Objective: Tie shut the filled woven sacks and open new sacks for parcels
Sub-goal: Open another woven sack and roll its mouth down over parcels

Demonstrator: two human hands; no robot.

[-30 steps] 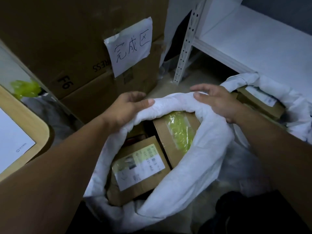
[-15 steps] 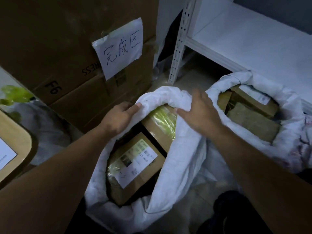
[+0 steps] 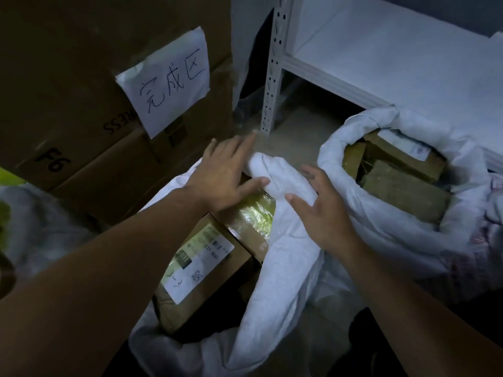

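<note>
The rolled rim of the sack lies between 2 spread hands gripping nothing: left hand touching it, right hand just beside.

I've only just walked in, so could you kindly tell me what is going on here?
A person works at a white woven sack filled with cardboard parcels. The left hand lies flat on its rolled rim, and the right hand is spread open beside the rim. A second sack on the right, likewise filled, stands open. Neither is tied yet.
</note>
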